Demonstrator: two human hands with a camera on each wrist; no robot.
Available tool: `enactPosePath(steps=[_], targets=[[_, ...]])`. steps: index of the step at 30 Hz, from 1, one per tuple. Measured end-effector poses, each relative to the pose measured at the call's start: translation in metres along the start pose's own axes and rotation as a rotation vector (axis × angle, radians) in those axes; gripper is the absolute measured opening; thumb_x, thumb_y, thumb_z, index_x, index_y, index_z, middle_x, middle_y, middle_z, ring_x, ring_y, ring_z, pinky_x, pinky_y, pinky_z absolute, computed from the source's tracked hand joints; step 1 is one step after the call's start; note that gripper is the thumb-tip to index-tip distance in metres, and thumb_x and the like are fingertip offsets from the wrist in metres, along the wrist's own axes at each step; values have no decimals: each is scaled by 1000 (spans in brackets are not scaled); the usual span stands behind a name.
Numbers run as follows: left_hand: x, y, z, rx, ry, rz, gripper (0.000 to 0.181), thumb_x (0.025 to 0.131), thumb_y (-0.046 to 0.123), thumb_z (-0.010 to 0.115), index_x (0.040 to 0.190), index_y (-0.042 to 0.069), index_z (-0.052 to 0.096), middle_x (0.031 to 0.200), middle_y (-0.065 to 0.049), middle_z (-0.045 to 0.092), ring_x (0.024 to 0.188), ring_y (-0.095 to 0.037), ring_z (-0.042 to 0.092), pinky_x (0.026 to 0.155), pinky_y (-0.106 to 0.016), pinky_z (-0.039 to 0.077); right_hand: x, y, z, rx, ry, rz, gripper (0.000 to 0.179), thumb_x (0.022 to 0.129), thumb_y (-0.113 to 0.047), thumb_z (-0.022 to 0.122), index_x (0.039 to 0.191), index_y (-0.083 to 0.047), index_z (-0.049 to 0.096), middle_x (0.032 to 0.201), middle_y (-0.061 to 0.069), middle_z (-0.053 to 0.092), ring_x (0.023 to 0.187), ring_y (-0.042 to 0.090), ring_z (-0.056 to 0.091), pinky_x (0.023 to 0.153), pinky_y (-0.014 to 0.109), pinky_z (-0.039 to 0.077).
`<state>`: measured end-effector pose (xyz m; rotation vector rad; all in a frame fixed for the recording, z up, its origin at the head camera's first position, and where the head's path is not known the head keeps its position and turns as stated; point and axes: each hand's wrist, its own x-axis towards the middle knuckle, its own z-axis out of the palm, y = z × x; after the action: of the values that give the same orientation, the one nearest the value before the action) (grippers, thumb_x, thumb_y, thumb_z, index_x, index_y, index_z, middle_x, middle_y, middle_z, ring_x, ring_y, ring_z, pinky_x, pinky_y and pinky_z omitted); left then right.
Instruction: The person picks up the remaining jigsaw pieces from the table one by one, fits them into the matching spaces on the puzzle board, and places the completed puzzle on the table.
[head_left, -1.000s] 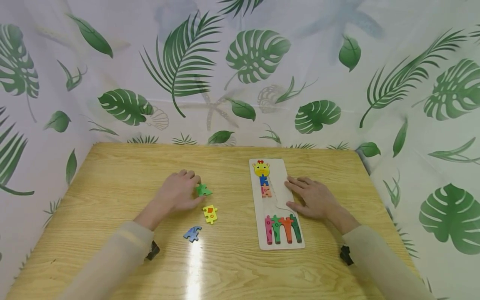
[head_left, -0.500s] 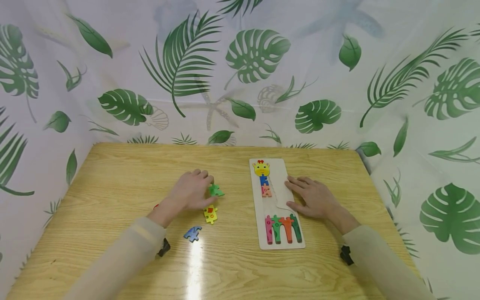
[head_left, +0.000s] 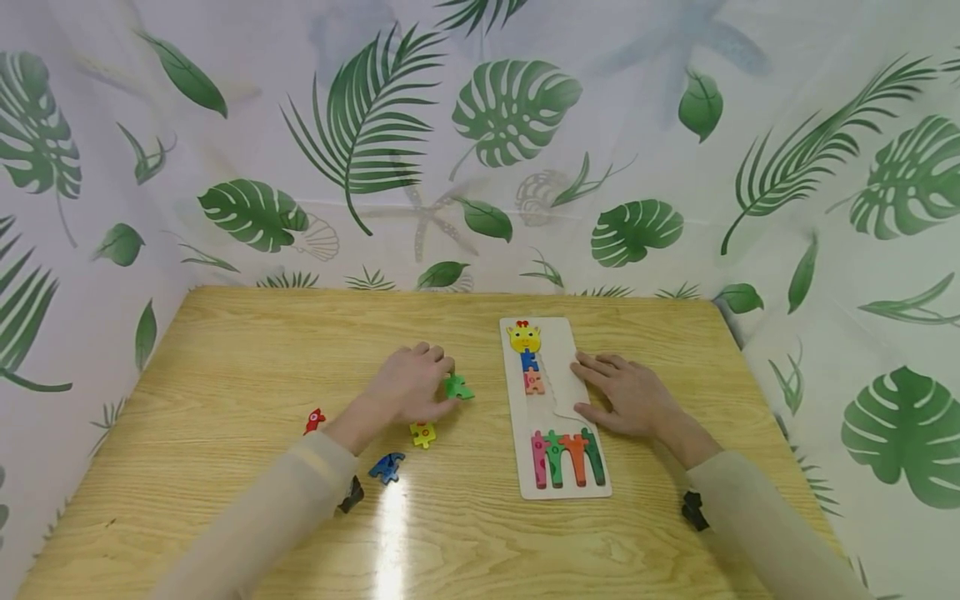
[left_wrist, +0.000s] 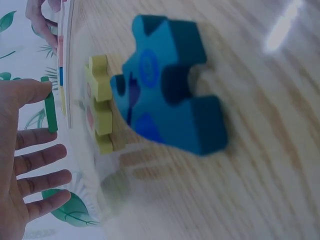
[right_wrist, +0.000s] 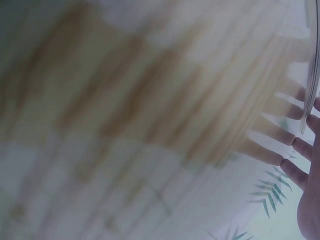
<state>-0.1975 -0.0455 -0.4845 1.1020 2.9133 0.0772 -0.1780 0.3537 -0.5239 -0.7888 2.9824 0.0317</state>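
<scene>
My left hand (head_left: 414,385) pinches a green puzzle piece (head_left: 458,387) between thumb and index finger, left of the puzzle board. In the left wrist view the green piece appears edge-on, the other fingers spread below it. The white giraffe puzzle board (head_left: 555,350) holds a yellow head (head_left: 525,338), a blue piece and a pink piece under it, and several leg pieces (head_left: 567,460) at the bottom; bare recess shows between. My right hand (head_left: 626,393) rests with extended fingers at the board's right edge. A yellow piece (head_left: 423,434) lies partly hidden below my left hand.
A blue piece (head_left: 387,468) lies on the wooden table (head_left: 457,542) near my left wrist. A red piece (head_left: 315,420) shows beyond the left forearm, partly covered by it. A leaf-patterned cloth (head_left: 480,150) rises at the table's back and sides.
My left hand has moved right toward the board with the green piece, uncovering the red piece and covering part of the yellow one. The right hand and board stay put.
</scene>
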Motion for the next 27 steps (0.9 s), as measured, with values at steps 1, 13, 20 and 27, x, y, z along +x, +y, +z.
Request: enactPosePath(steps=[1,13,20,27], targets=[[1,1,0,1,2,3,54,96,57,66,126,11,70,117,-8,71,105,-26,66,90,-45,59,0,0,0,-1,0,1,78,99,-67,55,161,-21,45,168,5,46,149,37,49,116,63,46],[13,20,3,9,-10,36,54,96,59,65,126,14,69,119,-5,70,106,-24,66,91,-41,59,0,2,2,-7,3,-3,79,99,-68,54,161,-21,45,168,4,46,149,37,50,116,63,46],[20,32,2,-5,-11,59,53,97,58,65,126,15,69,117,-4,70,101,-20,63,86,-36,58,0,1,0,-3,-3,-4,78,99,-68,55,161,-21,45,168,5,46,149,37,49,116,63,46],[28,41,6,-13,-19,57,54,97,59,65,128,16,68,120,-4,70,103,-19,63,88,-36,57,0,1,0,-18,0,-12,78,99,-68,54,161,-21,45,167,5,46,149,37,50,116,62,47]])
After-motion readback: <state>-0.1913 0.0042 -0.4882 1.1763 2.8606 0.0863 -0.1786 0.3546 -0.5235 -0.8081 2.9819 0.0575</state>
